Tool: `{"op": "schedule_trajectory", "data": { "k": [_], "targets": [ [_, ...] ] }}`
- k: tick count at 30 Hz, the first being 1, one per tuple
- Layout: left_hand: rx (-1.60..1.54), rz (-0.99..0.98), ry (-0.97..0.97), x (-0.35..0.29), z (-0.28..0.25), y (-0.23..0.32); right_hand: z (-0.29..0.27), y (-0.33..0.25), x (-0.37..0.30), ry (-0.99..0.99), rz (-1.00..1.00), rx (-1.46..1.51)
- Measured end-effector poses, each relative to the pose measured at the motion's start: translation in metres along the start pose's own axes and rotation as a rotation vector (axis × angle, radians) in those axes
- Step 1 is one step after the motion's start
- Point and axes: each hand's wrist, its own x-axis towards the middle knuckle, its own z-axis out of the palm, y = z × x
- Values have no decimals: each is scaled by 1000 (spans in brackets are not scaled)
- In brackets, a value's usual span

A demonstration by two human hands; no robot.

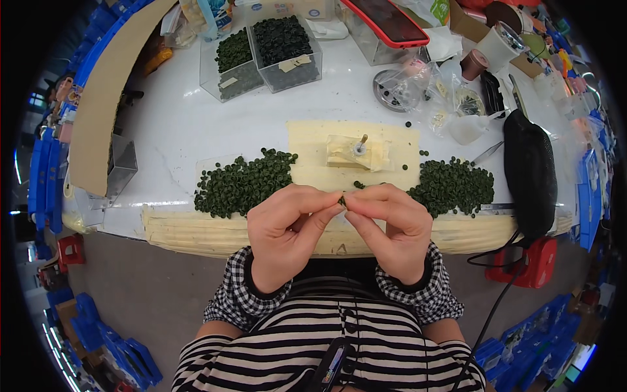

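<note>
My left hand (285,228) and my right hand (394,228) meet fingertip to fingertip above the table's front edge. Pinched between them is a small dark green round piece (342,202), mostly covered by the fingers. Beside my left hand spreads a pile of small dark green discs (245,185); a second pile of green discs (455,186) lies beside my right hand. Just beyond my fingers, a small block wrapped in cream tape (339,155) carries an upright metal pin (363,141). A few loose discs lie near it.
Two clear boxes of dark pieces, one green (234,52) and one blackish (284,39), stand at the back. A phone in a red case (392,23) rests on a container. Plastic bags (450,98), tweezers (488,152) and a black bulky object (530,173) lie to the right.
</note>
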Motion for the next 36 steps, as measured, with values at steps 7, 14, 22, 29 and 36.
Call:
{"op": "schedule_trajectory", "data": {
  "k": [7, 14, 22, 29, 36],
  "targets": [
    [-155, -112, -77, 0, -7, -3, -3, -2, -2, -31, -19, -12],
    [-188, -89, -62, -2, -3, -5, -3, -1, -5, 2, -82, -37],
    [-253, -128, -22, -3, -2, -5, -2, -3, -5, 3, -75, -54],
    [-199, -103, -35, -4, -5, -7, -3, 0, -5, -34, -137, -134],
    [-209, -80, -73, -3, -5, -3, -8, -1, -2, -87, -188, -203]
  ]
}}
